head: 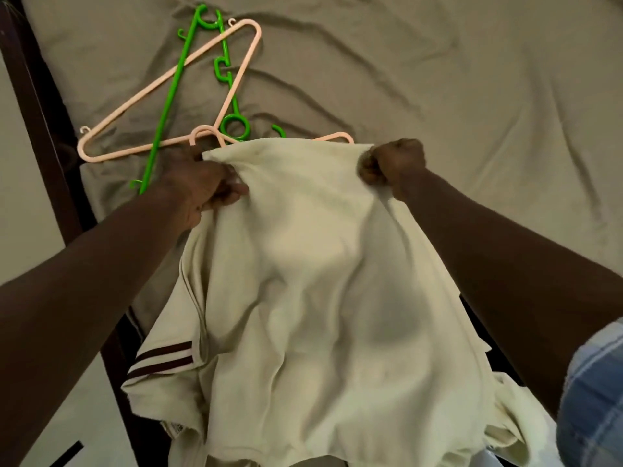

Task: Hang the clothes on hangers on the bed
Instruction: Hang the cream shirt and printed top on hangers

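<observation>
Cream cotton shirt with maroon-striped cuff (320,281) centre, draped over bed edge | left hand (199,187) fingers pinching its top edge at 10 o'clock | right hand (394,168) fisted on it at 1 o'clock | pink plastic hanger (175,92) and green plastic hanger (175,85) crossed on olive bedsheet (438,79) at 11 o'clock

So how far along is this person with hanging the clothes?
Early on, by the look of it. Nothing in view is finished: a peach hanger and a green hanger lie bare on the bed. In hand: the left hand and right hand grip the top edge of a cream shirt, with another peach hanger peeking out behind it. Left: seating that shirt and filling the bare hangers.
</observation>
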`<state>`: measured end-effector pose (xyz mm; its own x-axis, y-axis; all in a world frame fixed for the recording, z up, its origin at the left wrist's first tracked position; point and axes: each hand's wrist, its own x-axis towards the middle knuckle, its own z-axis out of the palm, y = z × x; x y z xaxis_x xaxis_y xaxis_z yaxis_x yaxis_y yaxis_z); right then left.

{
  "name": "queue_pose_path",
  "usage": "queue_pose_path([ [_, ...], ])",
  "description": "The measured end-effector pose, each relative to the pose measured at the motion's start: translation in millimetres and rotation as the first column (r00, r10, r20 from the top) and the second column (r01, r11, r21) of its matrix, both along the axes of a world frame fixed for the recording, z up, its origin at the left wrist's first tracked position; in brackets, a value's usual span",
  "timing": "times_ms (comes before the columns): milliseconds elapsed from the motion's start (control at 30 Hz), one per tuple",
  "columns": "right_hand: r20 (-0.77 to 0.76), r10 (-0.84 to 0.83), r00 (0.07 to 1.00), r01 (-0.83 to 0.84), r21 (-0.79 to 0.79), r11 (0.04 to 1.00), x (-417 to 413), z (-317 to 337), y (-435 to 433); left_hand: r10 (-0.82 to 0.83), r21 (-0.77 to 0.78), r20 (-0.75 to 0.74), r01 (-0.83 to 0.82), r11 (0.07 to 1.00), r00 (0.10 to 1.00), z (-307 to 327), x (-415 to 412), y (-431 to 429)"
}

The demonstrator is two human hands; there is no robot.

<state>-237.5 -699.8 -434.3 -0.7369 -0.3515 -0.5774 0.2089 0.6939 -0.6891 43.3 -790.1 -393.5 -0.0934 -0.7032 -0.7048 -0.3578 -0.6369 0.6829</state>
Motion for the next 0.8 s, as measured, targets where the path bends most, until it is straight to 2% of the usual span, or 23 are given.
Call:
queue_pose_path([
  [100, -0.103, -0.103, 0.989, 0.082, -0.186, 0.979, -17, 19, 3, 0.031, -0.152, -0.084, -0.043, 0.987, 0.996, 6, 0, -8],
  [233, 0.036, -0.210, 0.977, 0.208, -0.378, 0.902, -24, 52, 15, -0.093, -0.404, -0.151, 0.024, 0.914, 0.984, 11, 5, -9],
  [333, 0.063, -0.330, 0.942, 0.327, -0.397, 0.858, -3, 65, 45, -0.220, -0.589, -0.051, 0.148, 0.794, 0.974, 18, 17, 15],
  [400, 0.015, -0.363, 0.932, 0.341, -0.381, 0.859, 17, 63, 75, -0.292, -0.701, 0.142, 0.305, 0.644, 0.946, 19, 32, 39],
  [467, -0.038, -0.380, 0.924, 0.346, -0.340, 0.874, 37, 57, 108, -0.332, -0.727, 0.315, 0.451, 0.519, 0.889, 17, 50, 64],
  [600, -0.077, -0.365, 0.928, 0.340, -0.227, 0.913, 61, 45, 166, -0.471, -0.645, 0.424, 0.623, 0.441, 0.773, 9, 78, 108],
  [667, -0.203, -0.236, 0.950, 0.231, -0.047, 0.972, 61, 39, 184, -0.545, -0.563, 0.487, 0.723, 0.401, 0.682, 5, 86, 119],
  [733, -0.345, -0.007, 0.939, 0.080, 0.196, 0.977, 54, 38, 190, -0.572, -0.491, 0.572, 0.804, 0.334, 0.587, 3, 90, 125],
  [800, -0.476, 0.122, 0.871, -0.005, 0.241, 0.970, 45, 40, 186, -0.506, -0.545, 0.604, 0.783, 0.300, 0.615, 8, 87, 124],
])
